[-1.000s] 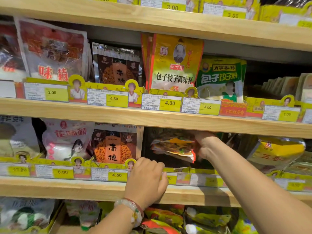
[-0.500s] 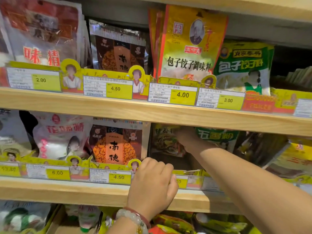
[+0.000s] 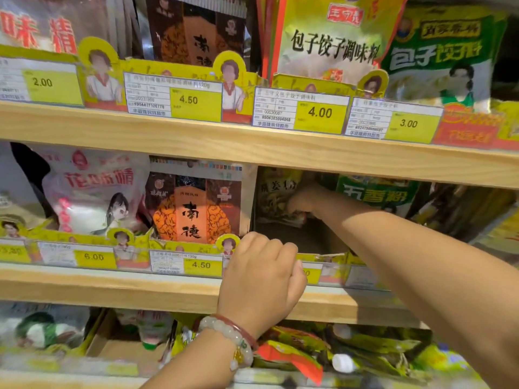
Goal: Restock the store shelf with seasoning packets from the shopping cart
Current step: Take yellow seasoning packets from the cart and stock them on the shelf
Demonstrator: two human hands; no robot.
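Observation:
My right hand [image 3: 303, 202] reaches deep into a slot on the middle shelf [image 3: 174, 290] and grips a dark yellowish seasoning packet [image 3: 276, 196], which stands upright at the back of the slot. My left hand [image 3: 261, 279], with a bead bracelet on its wrist, rests with curled fingers on the front lip of the cardboard display box [image 3: 323, 255] of that slot. Whether it grips the lip is hidden by the knuckles. No shopping cart is in view.
An orange-and-brown packet [image 3: 193, 203] stands left of the slot and a green packet [image 3: 376, 192] right of it. A white-pink bag [image 3: 92, 192] is further left. The upper shelf [image 3: 252, 147] with price tags overhangs closely. The bottom shelf holds loose yellow-green packets [image 3: 351, 352].
The view has moved closer to the shelf. My right hand has pushed the packet deeper into the slot and stood it upright. My left hand has stayed on the box lip.

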